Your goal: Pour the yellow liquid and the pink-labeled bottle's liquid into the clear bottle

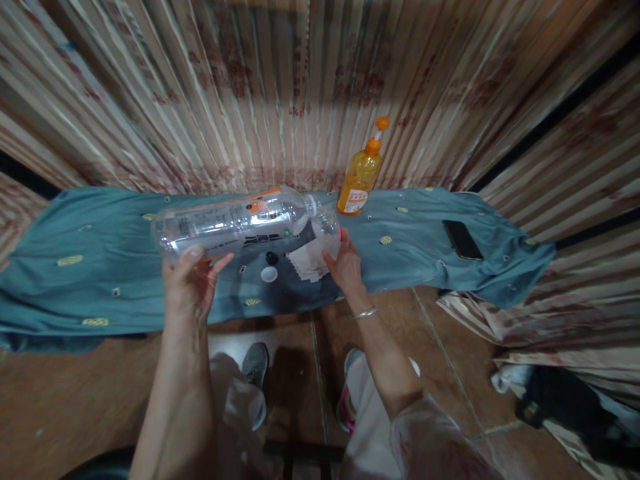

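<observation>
My left hand [193, 277] grips the lower part of a large clear plastic bottle [220, 223] with an orange and silver label. The bottle is held on its side above the cloth, its mouth toward the right. At that end my right hand [345, 260] is closed on a small clear plastic cup-like piece [325, 225], with a bit of pink at its edge. The piece meets or overlaps the bottle's neck; I cannot tell if they are joined. Below lie some pale cloths with jagged edges [307, 260], a white cap [269, 274] and a small black part [271, 257].
A teal patterned cloth [400, 257] covers the narrow table. An orange pump bottle [361, 177] stands at the back, right of centre. Farther right lies a black phone [463, 240]. Pleated curtains [260, 87] hang behind. Dark clothing [565, 400] lies at lower right.
</observation>
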`<action>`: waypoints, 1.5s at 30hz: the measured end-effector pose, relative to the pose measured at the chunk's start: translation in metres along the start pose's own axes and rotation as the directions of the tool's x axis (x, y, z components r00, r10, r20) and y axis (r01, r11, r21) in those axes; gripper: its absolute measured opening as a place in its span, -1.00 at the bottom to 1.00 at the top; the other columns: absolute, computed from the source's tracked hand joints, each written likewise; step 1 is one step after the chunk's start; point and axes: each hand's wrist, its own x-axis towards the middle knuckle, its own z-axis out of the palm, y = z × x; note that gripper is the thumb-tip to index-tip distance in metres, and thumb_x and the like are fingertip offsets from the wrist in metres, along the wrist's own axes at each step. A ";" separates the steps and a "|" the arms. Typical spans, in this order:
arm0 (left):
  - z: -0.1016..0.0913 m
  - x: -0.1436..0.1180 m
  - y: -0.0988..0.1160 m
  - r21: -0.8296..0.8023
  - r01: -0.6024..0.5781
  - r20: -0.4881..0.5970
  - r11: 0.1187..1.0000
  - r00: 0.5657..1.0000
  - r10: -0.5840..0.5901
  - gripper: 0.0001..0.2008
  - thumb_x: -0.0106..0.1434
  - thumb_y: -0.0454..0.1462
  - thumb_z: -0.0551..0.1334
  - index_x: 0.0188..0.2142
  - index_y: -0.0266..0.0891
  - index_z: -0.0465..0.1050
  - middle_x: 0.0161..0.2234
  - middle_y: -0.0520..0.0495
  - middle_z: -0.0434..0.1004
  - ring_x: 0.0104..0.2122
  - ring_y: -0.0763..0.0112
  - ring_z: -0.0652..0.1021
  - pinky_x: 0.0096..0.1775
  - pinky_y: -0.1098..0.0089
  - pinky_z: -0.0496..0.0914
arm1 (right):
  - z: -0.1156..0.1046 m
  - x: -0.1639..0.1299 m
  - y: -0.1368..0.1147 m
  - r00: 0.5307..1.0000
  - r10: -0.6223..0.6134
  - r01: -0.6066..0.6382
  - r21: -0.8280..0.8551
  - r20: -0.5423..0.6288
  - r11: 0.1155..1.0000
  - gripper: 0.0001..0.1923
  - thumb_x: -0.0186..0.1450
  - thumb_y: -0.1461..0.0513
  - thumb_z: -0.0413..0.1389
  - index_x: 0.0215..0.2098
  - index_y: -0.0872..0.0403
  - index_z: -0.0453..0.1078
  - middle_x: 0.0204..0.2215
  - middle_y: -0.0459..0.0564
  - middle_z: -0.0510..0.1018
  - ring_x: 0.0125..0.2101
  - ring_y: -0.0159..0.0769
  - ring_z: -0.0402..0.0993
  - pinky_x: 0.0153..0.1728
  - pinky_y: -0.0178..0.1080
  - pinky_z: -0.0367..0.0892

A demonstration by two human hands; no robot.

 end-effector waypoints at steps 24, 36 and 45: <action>0.002 -0.001 0.000 0.016 -0.017 0.023 1.000 1.000 0.016 -0.53 -0.30 -0.36 0.42 -0.29 -0.19 0.44 -0.37 0.05 0.57 -0.41 0.36 0.59 -0.46 0.35 0.58 | -0.002 0.000 -0.001 1.000 0.004 -0.004 0.011 0.002 1.000 -0.29 0.22 0.19 0.09 0.25 0.29 -0.04 0.09 0.36 0.39 0.07 -0.02 0.37 0.04 -0.06 0.34; 0.001 -0.001 -0.001 0.025 -0.021 0.030 0.999 0.999 0.020 -0.56 -0.29 -0.34 0.44 -0.33 -0.18 0.44 -0.46 0.09 0.53 -0.42 0.35 0.58 -0.44 0.34 0.58 | -0.001 0.001 -0.001 1.000 0.015 -0.015 -0.008 0.023 1.000 -0.30 0.25 0.18 0.07 0.25 0.30 -0.05 0.11 0.38 0.36 0.10 -0.04 0.34 0.05 -0.06 0.32; 0.003 -0.001 0.001 0.011 -0.011 0.016 1.000 1.000 0.010 -0.54 -0.32 -0.36 0.43 -0.33 -0.19 0.44 -0.43 0.07 0.55 -0.41 0.35 0.58 -0.47 0.35 0.59 | 0.000 0.000 0.000 1.000 0.007 -0.007 -0.004 0.009 1.000 -0.29 0.23 0.18 0.09 0.25 0.28 -0.05 0.11 0.36 0.36 0.09 -0.05 0.35 0.04 -0.05 0.33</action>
